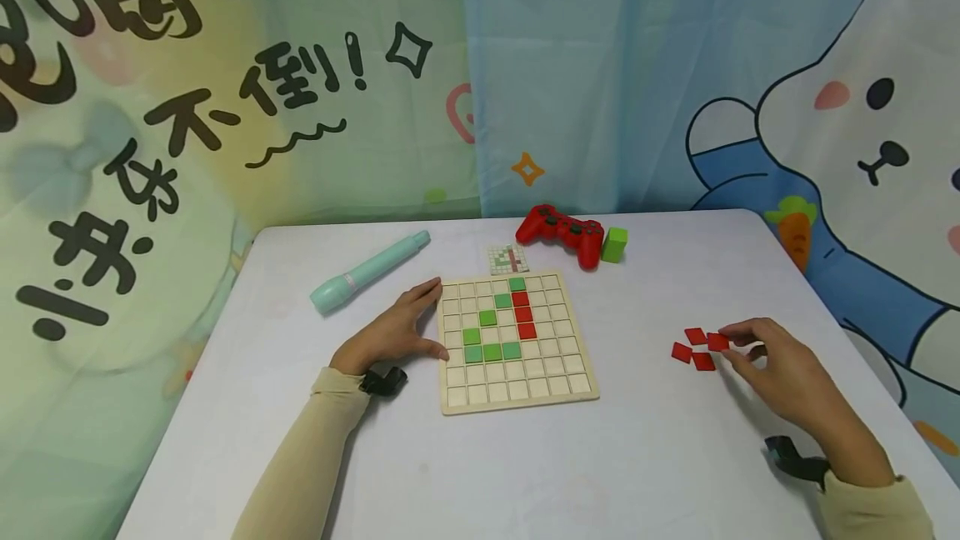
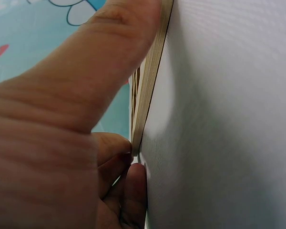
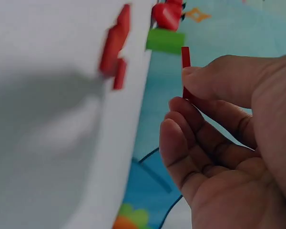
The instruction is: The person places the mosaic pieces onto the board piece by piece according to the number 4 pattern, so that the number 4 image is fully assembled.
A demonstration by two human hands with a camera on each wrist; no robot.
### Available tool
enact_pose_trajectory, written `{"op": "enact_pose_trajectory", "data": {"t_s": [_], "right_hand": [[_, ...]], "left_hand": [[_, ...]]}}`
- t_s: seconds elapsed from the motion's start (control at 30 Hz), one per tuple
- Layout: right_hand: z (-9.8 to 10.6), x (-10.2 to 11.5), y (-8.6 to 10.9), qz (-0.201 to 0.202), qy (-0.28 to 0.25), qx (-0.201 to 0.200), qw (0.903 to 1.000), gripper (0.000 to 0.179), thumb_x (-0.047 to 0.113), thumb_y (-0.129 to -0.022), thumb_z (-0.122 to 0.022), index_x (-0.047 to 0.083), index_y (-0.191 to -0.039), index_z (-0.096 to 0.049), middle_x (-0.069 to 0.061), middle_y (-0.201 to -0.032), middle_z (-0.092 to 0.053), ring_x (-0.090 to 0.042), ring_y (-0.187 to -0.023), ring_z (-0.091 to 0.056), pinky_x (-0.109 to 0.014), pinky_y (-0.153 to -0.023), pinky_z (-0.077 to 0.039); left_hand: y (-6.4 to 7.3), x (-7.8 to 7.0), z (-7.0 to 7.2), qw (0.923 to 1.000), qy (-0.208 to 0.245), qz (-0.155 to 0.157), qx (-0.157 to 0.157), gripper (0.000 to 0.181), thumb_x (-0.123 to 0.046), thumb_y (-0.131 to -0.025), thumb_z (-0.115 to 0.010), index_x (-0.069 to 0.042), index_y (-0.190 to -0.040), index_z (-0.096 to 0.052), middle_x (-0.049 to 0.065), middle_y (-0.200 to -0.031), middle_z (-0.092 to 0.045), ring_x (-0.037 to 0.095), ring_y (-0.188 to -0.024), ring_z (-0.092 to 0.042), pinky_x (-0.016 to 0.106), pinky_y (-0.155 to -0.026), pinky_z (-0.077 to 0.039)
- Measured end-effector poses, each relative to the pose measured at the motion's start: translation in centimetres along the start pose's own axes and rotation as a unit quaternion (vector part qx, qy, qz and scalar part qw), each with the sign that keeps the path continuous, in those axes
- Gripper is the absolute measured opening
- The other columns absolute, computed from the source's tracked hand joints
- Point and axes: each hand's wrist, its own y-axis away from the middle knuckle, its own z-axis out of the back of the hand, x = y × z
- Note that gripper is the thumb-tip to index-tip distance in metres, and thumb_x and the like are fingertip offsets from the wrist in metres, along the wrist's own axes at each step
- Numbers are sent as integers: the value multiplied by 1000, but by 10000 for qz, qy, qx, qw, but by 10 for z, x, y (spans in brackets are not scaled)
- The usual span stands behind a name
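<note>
A wooden grid board (image 1: 551, 387) lies on the table, with several green tiles (image 1: 487, 318) and a column of three red tiles (image 1: 527, 331) in its cells. My left hand (image 1: 397, 327) rests along its left edge, thumb and fingertips spread apart and touching the rim. In the left wrist view the thumb (image 2: 119, 43) lies across the side of the board (image 2: 150, 90). Over at the right, my right hand (image 1: 787, 373) pinches a red square tile (image 3: 186, 57) between thumb and fingers, raised above the table. Three loose red tiles (image 1: 703, 362) lie beside that hand.
Behind the board sits a small pattern card (image 1: 498, 261). A red game controller (image 1: 558, 227) and a green block (image 1: 614, 245) stand near the back edge. To the left lies a mint-green flashlight-shaped object (image 1: 367, 273). A printed curtain (image 1: 547, 82) hangs behind the table.
</note>
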Motion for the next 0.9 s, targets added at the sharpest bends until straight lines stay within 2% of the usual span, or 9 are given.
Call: {"op": "enact_pose_trajectory", "data": {"t_s": [0.27,0.47,0.57,0.7,0.9], "right_hand": [[3,45,-14,551,-137,411,9975,40,4,-93,-79,1,-129,-62,-22,-125,-63,-36,-102,-65,-17,-67,-56],[-10,80,-28,1251,-129,565,9905,30,5,-93,-80,6,-119,-65,-12,-118,-67,-22,-94,-64,-32,-76,-62],[-18,96,-34,1552,-176,731,9850,26,4,-94,-80,7,-115,-65,-8,-117,-68,-20,-93,-64,-33,-77,-61],[-29,115,-43,1713,-300,978,9799,24,7,-95,-79,8,-114,-66,-6,-117,-68,-21,-96,-64,-35,-80,-61],[-49,140,-57,1697,-473,1414,9742,22,15,-98,-79,11,-115,-67,-4,-118,-68,-19,-102,-63,-34,-83,-61]], "left_hand": [[-2,1,0,10000,-52,-40,-5,126,-44,-78,-95,-7,-171,-19,9,-182,-12,36,-169,-12,55,-135,-23],[-2,-2,1,10000,-32,-15,0,126,-43,-78,-96,-7,-171,-19,10,-182,-12,36,-169,-12,55,-135,-22],[-1,-2,1,10000,-46,14,12,125,-43,-78,-96,-7,-171,-19,9,-182,-12,36,-169,-12,55,-135,-22],[0,-2,1,10000,-31,34,11,125,-42,-78,-96,-7,-171,-19,9,-182,-12,36,-169,-12,55,-135,-22],[0,-2,1,10000,-9,8,-22,125,-42,-78,-96,-7,-171,-20,9,-182,-12,36,-169,-12,55,-135,-23]]}}
